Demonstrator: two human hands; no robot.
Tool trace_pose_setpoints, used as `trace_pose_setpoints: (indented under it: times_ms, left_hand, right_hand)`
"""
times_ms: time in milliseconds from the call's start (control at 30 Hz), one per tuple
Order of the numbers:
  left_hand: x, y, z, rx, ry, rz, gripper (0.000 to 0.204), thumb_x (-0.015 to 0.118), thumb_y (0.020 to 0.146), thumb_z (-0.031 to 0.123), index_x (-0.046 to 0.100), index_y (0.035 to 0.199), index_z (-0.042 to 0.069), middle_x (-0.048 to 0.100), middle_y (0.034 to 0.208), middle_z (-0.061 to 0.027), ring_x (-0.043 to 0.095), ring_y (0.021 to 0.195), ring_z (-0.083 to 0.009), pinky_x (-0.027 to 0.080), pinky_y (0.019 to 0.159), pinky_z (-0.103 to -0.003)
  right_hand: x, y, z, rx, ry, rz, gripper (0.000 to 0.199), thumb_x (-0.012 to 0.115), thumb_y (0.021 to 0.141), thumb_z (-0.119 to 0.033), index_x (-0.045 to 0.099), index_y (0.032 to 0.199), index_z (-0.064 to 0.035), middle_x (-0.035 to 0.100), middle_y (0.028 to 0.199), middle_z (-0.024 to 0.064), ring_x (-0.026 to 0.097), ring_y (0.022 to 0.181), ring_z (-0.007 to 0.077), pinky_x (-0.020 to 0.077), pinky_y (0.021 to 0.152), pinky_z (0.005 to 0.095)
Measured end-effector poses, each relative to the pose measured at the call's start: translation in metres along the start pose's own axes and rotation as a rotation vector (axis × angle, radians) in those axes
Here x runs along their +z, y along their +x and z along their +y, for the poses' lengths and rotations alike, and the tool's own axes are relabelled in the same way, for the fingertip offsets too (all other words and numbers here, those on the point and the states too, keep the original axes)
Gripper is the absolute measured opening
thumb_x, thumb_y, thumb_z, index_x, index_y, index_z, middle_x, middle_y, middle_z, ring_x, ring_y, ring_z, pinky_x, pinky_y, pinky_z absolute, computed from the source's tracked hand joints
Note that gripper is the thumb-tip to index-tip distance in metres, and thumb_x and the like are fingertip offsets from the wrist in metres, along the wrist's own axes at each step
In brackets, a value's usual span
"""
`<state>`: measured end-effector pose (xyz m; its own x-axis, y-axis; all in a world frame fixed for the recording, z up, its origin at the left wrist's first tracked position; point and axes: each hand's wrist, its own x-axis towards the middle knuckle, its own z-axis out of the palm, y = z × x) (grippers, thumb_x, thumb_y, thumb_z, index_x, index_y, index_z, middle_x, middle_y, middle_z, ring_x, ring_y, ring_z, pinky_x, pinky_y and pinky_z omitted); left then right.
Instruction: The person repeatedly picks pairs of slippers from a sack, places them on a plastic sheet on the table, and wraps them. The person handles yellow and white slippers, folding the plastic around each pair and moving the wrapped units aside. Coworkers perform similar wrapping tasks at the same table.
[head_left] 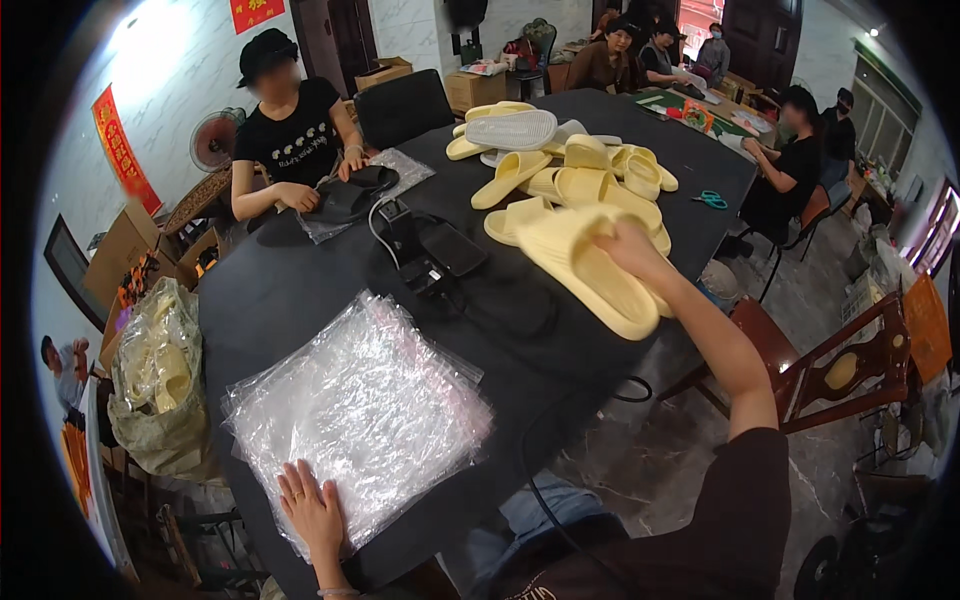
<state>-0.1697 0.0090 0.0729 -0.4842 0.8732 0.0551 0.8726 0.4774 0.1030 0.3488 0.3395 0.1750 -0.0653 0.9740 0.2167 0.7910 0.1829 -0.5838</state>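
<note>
My left hand (314, 512) lies flat with its fingers stretched out on the near edge of a stack of clear plastic bags (375, 400). Over the table's right side, my right hand (632, 248) grips a pale yellow slipper (598, 285), with its thumb and fingers at the strap. Part of a second yellow slipper shows behind it, but I cannot tell if the same hand holds it. Just beyond is a heap of yellow slippers (600, 190), with a grey slipper (512, 130) sole up on top.
A black device with a cable (425, 245) stands mid-table. Teal scissors (711, 200) lie at the far right. Across the table, a person (290, 140) handles dark slippers (350, 195). A bag of slippers (160, 380) stands at left, a wooden chair (840, 365) at right.
</note>
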Motion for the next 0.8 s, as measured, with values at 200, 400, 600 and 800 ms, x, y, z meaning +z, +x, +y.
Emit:
trace_pose_setpoints:
  times_ms: [200,400,600,800]
  left_hand:
    - [0.003,0.002,0.000,-0.013,0.004,-0.025,0.061,0.042,0.094,0.041,0.031,0.146,0.011,0.019,0.155,-0.0142,0.013,0.143,-0.0348,0.012,0.113,-0.050]
    - [-0.011,0.006,0.019,-0.011,0.046,-0.059,0.059,0.037,0.097,0.039,0.030,0.147,0.009,0.022,0.154,-0.0135,0.015,0.143,-0.0339,0.013,0.113,-0.048]
    - [-0.002,0.005,0.008,0.069,0.079,-0.040,0.063,0.038,0.097,0.046,0.032,0.145,0.005,0.025,0.152,-0.0202,0.022,0.140,-0.0390,0.019,0.110,-0.056]
    - [0.002,0.026,0.010,0.060,0.026,-0.057,0.062,0.037,0.096,0.045,0.030,0.147,0.010,0.022,0.154,-0.0157,0.016,0.142,-0.0350,0.012,0.113,-0.050]
  right_hand:
    - [0.036,0.003,0.092,0.328,-0.348,0.036,0.037,0.055,0.086,-0.025,0.057,0.106,0.0060,0.058,0.113,0.0252,0.057,0.105,0.0385,0.0472,0.087,0.0464]
    - [0.074,0.083,0.119,0.309,-0.317,0.180,0.035,0.055,0.087,-0.022,0.055,0.108,0.0062,0.054,0.119,0.0220,0.052,0.114,0.0382,0.0459,0.091,0.0484]
    - [0.080,0.184,0.142,0.371,-0.292,0.217,0.037,0.056,0.088,-0.025,0.054,0.111,0.0046,0.054,0.122,0.0209,0.051,0.114,0.0373,0.0459,0.091,0.0480]
    - [0.072,0.282,0.246,0.388,-0.357,0.420,0.044,0.056,0.088,-0.023,0.047,0.123,0.0034,0.048,0.130,0.0222,0.044,0.121,0.0379,0.0405,0.098,0.0474]
